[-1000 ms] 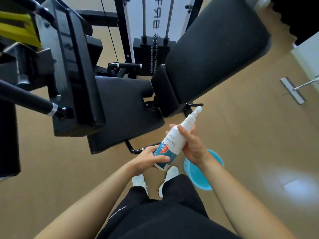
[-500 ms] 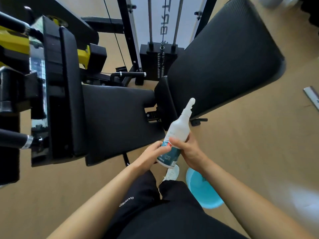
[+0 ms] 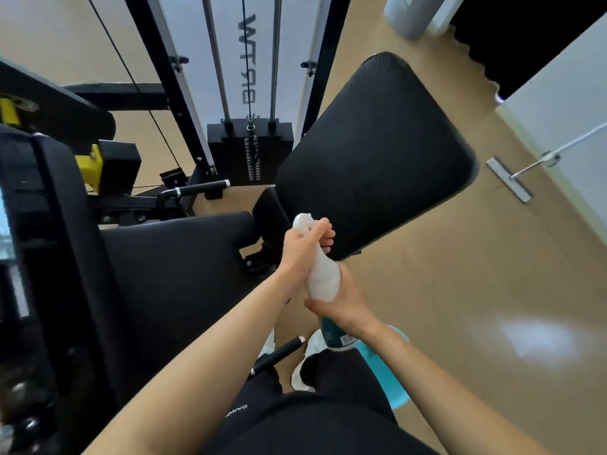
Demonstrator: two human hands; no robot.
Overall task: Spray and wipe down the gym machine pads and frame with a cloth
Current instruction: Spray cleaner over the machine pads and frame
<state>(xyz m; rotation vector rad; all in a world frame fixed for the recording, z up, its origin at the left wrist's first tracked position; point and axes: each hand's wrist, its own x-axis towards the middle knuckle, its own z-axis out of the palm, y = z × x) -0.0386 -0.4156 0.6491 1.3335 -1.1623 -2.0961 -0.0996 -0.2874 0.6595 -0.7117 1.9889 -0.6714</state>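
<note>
A white spray bottle [image 3: 323,280] with a teal label stands upright in front of me. My right hand [image 3: 345,305] grips its lower body. My left hand [image 3: 303,246] is curled round the nozzle head at the top. Just beyond the bottle is the black back pad [image 3: 377,152] of the gym machine, tilted up to the right. The black seat pad [image 3: 177,267] lies to the left of my hands. No cloth is in view.
The weight stack [image 3: 249,152] and white upright frame [image 3: 230,60] stand behind the pads. A black padded arm with yellow parts [image 3: 95,169] fills the left. A blue basin [image 3: 391,366] sits on the floor by my feet. A handle bar [image 3: 279,353] juts near my knee. A mop [image 3: 509,178] lies right.
The bottle has risen toward the back pad. My left hand has moved from the bottle's base up to its nozzle head, while my right hand keeps its grip on the body.
</note>
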